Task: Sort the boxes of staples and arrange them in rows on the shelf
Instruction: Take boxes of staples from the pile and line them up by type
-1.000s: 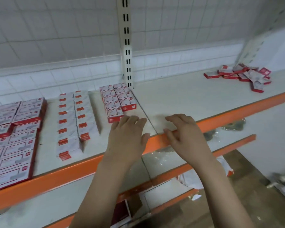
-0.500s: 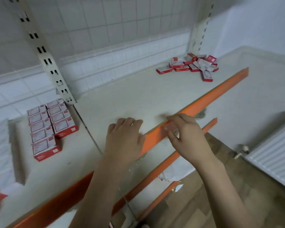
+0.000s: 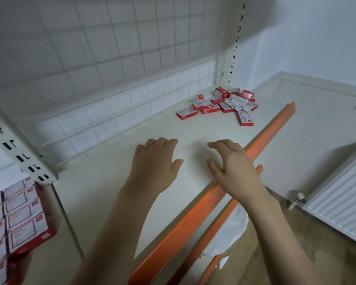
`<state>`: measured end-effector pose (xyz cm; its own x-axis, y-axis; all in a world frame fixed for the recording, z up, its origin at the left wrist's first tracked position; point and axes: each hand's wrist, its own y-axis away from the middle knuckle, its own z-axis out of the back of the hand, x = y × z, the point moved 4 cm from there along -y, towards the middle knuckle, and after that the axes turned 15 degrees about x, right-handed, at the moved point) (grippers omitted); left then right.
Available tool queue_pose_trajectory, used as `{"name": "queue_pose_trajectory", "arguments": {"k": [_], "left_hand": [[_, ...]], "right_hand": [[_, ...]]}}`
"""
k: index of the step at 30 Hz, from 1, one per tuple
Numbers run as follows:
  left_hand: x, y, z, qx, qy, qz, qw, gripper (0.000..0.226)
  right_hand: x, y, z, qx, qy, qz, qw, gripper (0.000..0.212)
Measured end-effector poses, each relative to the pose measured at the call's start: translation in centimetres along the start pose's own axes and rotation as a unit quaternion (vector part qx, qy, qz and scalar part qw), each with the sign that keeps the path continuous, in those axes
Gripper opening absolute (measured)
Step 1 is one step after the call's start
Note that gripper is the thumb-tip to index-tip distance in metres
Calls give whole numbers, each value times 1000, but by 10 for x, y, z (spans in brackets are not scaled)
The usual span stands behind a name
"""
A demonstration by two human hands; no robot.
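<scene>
at the far left edge, red-and-white cardboard boxes of staples (image 3: 19, 219) lie flat in tidy rows on the white shelf (image 3: 103, 202), packed edge to edge, partly cut off by the frame. just behind them a cream slotted metal upright (image 3: 19, 155) rises against the white wire-grid back panel (image 3: 90, 48).

toward the middle, the left hand (image 3: 155, 163) is stretched out palm down over the bare shelf surface, fingers relaxed and slightly bent, thumb out to the side, holding nothing; whether the fingertips touch the shelf cannot be told. just beside it and apart from it, the right hand (image 3: 232, 167) is also palm down above the shelf's front part, its fingers loosely curved and spread, empty, with the wrist crossing the orange metal front edge of the shelf (image 3: 271, 130).

further back and to the right, well apart from both hands, a loose heap of small red-and-white staple boxes (image 3: 222, 104) lies jumbled in the shelf's rear corner, some flat, some tilted on others, near a second slotted upright (image 3: 235, 44).

below the orange edge, a lower orange shelf rail (image 3: 212, 229) shows with crumpled white plastic (image 3: 230, 229) under it. at the far right a white ribbed radiator (image 3: 341, 202) stands against the pale wall.
</scene>
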<state>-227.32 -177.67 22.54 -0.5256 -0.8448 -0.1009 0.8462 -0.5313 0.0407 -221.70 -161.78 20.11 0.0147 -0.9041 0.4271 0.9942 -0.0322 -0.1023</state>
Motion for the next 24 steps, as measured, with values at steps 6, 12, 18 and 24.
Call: {"name": "queue_pose_trajectory", "arguments": {"k": [6,12,18,24], "left_hand": [[-11,-65,-12,54,-13,30,998,67],[-17,-154,-22,72,-10,61,995,59],[-12,-221,-39,71,34,99,992,74],[-6,-251,-42,39,81,112,990,35]], "right_hand": [[-35,-33,8,15,11,-1,1000,41],[-77,-65,25,38,30,9,999,42],[-115,-90,40,49,48,41,997,42],[-145,-105,42,51,58,75,994,38]]}}
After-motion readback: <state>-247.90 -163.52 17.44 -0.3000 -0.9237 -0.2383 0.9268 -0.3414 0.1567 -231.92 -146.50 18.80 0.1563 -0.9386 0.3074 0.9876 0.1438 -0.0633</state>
